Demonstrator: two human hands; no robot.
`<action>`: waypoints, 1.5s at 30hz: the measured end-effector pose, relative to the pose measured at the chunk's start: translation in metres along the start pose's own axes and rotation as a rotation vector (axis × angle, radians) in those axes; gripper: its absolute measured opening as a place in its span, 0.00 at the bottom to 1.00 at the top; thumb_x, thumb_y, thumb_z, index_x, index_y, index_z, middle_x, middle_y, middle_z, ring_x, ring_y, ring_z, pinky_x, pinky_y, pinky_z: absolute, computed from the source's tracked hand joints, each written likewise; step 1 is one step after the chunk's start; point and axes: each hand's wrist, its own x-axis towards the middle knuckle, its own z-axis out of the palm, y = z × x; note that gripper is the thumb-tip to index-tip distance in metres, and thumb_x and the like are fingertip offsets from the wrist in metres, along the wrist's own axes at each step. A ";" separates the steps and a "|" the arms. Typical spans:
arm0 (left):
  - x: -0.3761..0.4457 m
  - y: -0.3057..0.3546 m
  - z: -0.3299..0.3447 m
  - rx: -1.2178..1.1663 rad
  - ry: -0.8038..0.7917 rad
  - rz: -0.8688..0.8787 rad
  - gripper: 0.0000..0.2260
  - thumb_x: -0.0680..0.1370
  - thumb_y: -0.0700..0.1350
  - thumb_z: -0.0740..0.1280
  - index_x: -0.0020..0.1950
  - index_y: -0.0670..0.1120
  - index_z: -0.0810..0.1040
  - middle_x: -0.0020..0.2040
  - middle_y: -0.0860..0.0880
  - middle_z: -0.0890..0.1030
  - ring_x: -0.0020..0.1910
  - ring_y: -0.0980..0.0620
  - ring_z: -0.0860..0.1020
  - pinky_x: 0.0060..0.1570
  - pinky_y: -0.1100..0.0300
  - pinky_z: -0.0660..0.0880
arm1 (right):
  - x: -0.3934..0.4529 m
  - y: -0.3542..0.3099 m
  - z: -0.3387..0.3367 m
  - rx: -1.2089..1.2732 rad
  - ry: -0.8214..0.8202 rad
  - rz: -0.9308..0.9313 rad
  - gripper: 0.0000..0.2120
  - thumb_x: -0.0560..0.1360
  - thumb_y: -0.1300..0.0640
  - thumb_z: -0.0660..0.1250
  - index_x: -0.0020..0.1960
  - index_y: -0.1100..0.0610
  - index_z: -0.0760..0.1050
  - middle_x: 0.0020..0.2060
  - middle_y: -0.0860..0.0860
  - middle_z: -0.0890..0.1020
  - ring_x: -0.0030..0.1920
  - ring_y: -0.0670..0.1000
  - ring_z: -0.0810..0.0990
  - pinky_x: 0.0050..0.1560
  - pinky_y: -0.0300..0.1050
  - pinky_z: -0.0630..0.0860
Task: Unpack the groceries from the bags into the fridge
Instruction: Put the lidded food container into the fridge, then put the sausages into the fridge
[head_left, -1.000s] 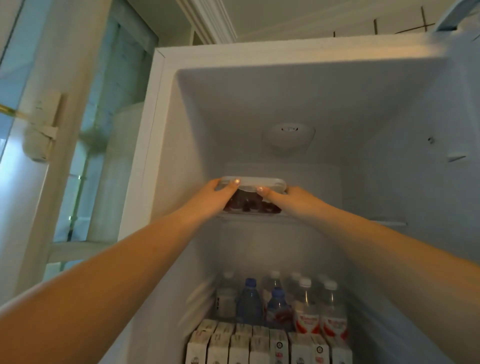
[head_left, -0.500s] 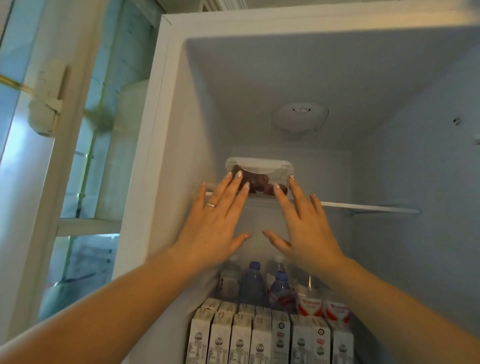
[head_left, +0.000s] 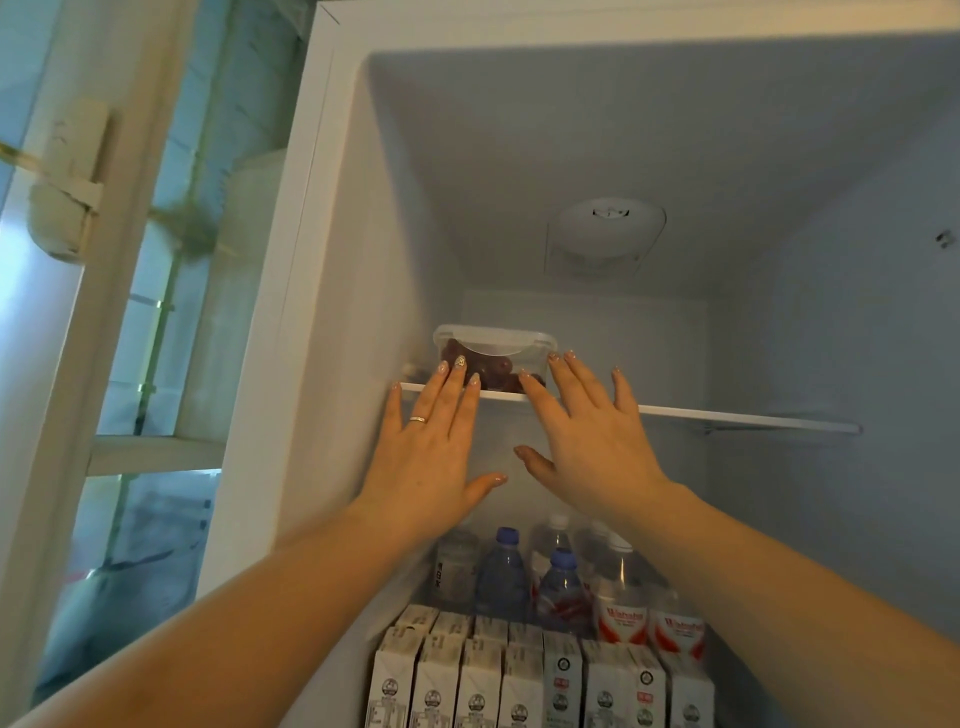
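White fridge walls (head_left: 363, 322) frame the whole view, with a glazed door or window off to the left. Nearest the camera, at the bottom, a row of pale drink cartons (head_left: 519, 680) stands packed side by side, and just behind them stand water bottles (head_left: 561, 582), some with blue caps and some with red labels. Above these, both bare forearms reach up into the upper compartment. The left hand (head_left: 431, 457) (a ring on one finger) has its fingers straight and spread, gripping nothing, its fingertips in front of the left end of a clear lidded container (head_left: 493, 353). The right hand (head_left: 592, 441) is likewise flat and spread, holding nothing, fingertips at the container's right end; whether either hand actually touches it cannot be told. That container, with dark red contents, sits on the glass shelf (head_left: 727, 415) near its left end. Farther up, a round light fitting (head_left: 608, 234) sits in the ceiling.
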 end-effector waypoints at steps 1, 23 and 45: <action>0.000 0.001 0.002 -0.014 0.013 -0.007 0.42 0.74 0.69 0.53 0.76 0.43 0.42 0.77 0.43 0.42 0.74 0.47 0.39 0.71 0.40 0.43 | 0.001 -0.001 0.001 0.000 0.002 0.012 0.37 0.67 0.39 0.70 0.70 0.55 0.67 0.68 0.61 0.71 0.70 0.60 0.66 0.65 0.68 0.61; -0.095 0.010 -0.040 -0.304 -0.096 0.058 0.36 0.77 0.59 0.61 0.77 0.50 0.46 0.78 0.48 0.48 0.76 0.48 0.48 0.72 0.45 0.45 | -0.085 -0.012 -0.065 0.126 -0.120 0.056 0.39 0.69 0.47 0.72 0.74 0.55 0.59 0.73 0.60 0.60 0.74 0.60 0.56 0.69 0.62 0.57; -0.399 0.179 -0.180 -0.723 -0.382 0.639 0.37 0.64 0.54 0.77 0.69 0.47 0.65 0.65 0.44 0.74 0.63 0.41 0.73 0.62 0.38 0.67 | -0.488 -0.130 -0.348 -0.026 -0.699 0.610 0.39 0.58 0.48 0.80 0.65 0.55 0.72 0.66 0.60 0.72 0.65 0.62 0.70 0.60 0.62 0.71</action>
